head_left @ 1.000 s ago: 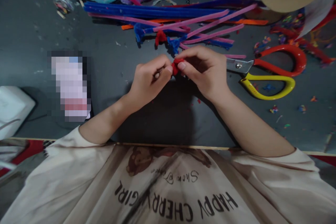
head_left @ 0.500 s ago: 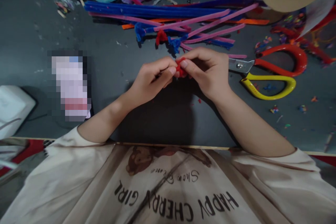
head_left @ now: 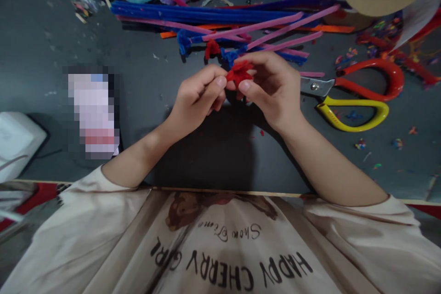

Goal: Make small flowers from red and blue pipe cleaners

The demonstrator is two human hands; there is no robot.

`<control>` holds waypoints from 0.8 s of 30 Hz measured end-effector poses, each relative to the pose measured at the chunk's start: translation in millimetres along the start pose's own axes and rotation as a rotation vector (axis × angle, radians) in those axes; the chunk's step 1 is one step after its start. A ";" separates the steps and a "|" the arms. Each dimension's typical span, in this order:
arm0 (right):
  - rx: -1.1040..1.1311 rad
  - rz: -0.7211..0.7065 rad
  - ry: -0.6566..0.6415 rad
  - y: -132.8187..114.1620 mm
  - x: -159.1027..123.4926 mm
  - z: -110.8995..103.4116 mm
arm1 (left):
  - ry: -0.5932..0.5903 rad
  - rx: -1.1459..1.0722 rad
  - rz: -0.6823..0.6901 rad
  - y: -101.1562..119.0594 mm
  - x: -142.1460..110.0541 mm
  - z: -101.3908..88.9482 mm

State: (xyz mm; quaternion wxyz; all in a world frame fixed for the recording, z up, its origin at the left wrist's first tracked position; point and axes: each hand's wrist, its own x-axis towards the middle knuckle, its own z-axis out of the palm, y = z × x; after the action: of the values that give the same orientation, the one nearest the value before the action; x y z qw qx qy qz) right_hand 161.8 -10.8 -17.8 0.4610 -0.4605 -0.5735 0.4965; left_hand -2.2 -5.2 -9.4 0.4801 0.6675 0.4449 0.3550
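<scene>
left hand (head_left: 196, 96) and right hand (head_left: 277, 89) pinch one red chenille flower (head_left: 240, 73); probably light, soft, bendable, best held by petal edges.

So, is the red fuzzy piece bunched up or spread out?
Partly spread: the red piece shows splayed points between the left hand and right hand; some is hidden.

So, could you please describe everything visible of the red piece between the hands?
The red piece is small, fuzzy, like pipe cleaner, with several lobes spreading from its middle. It is held over the dark table: the right hand grips its right side between thumb and fingers, the left hand pinches its left end. Fingers partly hide it.
</scene>
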 end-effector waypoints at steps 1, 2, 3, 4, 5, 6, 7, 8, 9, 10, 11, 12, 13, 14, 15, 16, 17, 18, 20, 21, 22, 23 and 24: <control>0.001 0.002 0.000 0.4 0.2 0.1 | -0.008 0.018 0.023 -0.1 -0.3 0.2; 0.002 0.003 0.001 0.9 0.5 0.2 | -0.019 0.039 0.042 0.0 -0.6 0.5; 0.003 0.001 0.005 1.4 0.7 0.2 | -0.025 0.059 0.059 0.0 -0.8 0.7; 0.006 -0.004 0.006 2.1 1.0 0.0 | -0.020 0.077 0.072 0.1 -0.9 0.9; 0.007 -0.011 0.009 2.9 1.1 -0.2 | -0.001 0.088 0.077 0.1 -0.9 1.1; 0.005 -0.018 0.010 3.9 1.2 -0.4 | 0.029 0.090 0.076 0.1 -1.0 1.4; -0.001 -0.022 0.006 4.8 1.1 -0.8 | 0.066 0.083 0.072 0.0 -1.1 1.6; -0.009 -0.025 -0.002 5.7 1.0 -1.1 | 0.098 0.071 0.066 -0.2 -1.2 1.7; -0.020 -0.027 -0.014 6.5 0.8 -1.4 | 0.114 0.058 0.057 -0.3 -1.4 1.8; -0.030 -0.028 -0.029 7.2 0.5 -1.6 | 0.115 0.050 0.046 -0.4 -1.6 1.8; -0.039 -0.031 -0.043 7.6 0.2 -1.8 | 0.106 0.047 0.033 -0.5 -1.9 1.8; -0.044 -0.037 -0.055 7.8 0.0 -1.9 | 0.095 0.050 0.024 -0.5 -2.1 1.7; -0.045 -0.044 -0.062 7.8 -0.3 -2.0 | 0.085 0.057 0.019 -0.4 -2.3 1.5; -0.046 -0.049 -0.068 7.5 -0.5 -2.0 | 0.079 0.065 0.020 -0.3 -2.4 1.4; -0.047 -0.050 -0.071 7.1 -0.6 -2.0 | 0.077 0.069 0.027 0.0 -2.4 1.3; -0.049 -0.046 -0.074 6.6 -0.8 -2.0 | 0.075 0.067 0.038 0.3 -2.3 1.3; -0.054 -0.037 -0.077 6.1 -0.8 -2.1 | 0.071 0.063 0.047 0.7 -2.1 1.3; -0.059 -0.026 -0.082 5.6 -0.9 -2.2 | 0.064 0.061 0.054 1.1 -1.9 1.3; -0.064 -0.013 -0.088 5.1 -1.1 -2.5 | 0.051 0.065 0.063 2.0 -1.7 1.3; -0.064 -0.011 -0.091 5.0 -1.2 -2.6 | 0.048 0.070 0.070 2.3 -1.7 1.2; -0.063 -0.008 -0.092 5.0 -1.2 -2.5 | 0.044 0.077 0.079 2.4 -1.7 1.1; -0.062 -0.004 -0.091 5.1 -1.2 -2.3 | 0.040 0.082 0.087 2.4 -1.7 0.9; -0.060 0.004 -0.088 5.0 -1.1 -2.0 | 0.036 0.084 0.094 2.1 -1.7 0.7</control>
State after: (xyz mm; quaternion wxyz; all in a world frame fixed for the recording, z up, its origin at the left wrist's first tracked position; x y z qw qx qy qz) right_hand 164.3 -11.2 -22.7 0.4200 -0.4531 -0.6070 0.4998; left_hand -1.6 -7.4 -7.7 0.4264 0.7009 0.4361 0.3699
